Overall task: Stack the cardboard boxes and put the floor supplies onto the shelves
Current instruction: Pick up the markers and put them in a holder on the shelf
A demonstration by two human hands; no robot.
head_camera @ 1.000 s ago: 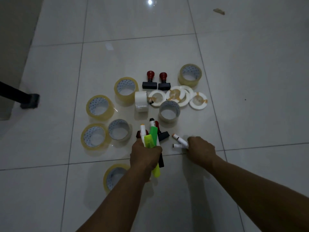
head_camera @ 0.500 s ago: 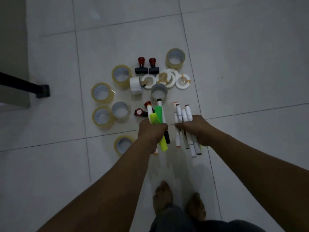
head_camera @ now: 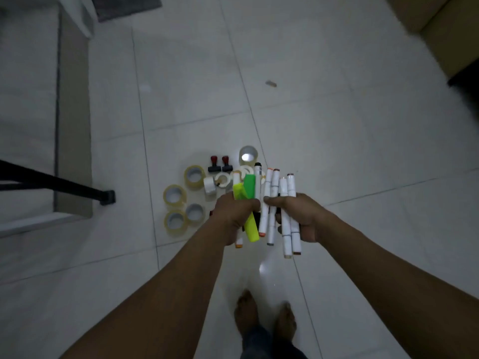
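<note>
My left hand (head_camera: pixel 234 216) grips a bunch of highlighters and markers (head_camera: pixel 248 193), green and yellow ones among them, tips pointing away from me. My right hand (head_camera: pixel 300 216) grips several white markers (head_camera: pixel 283 203), held side by side. Both hands are raised over the floor, close together. Below them on the tiles lie several rolls of clear tape (head_camera: pixel 175 195), a white tape roll (head_camera: pixel 209 187), small white rolls (head_camera: pixel 222 179), another tape roll (head_camera: pixel 248 154) and two red-handled stamps (head_camera: pixel 220 164). A cardboard box (head_camera: pixel 445 29) shows at the top right.
A black stand leg (head_camera: pixel 59 183) reaches in from the left with its foot on the floor. A pale low unit (head_camera: pixel 72 120) runs along the left. A small scrap (head_camera: pixel 270 83) lies on the tiles ahead. My bare feet (head_camera: pixel 264 320) stand below the hands.
I have risen from a crouch: the floor supplies look smaller and farther. My right hand picked up the white markers from the floor, and both hands lifted their bunches up.
</note>
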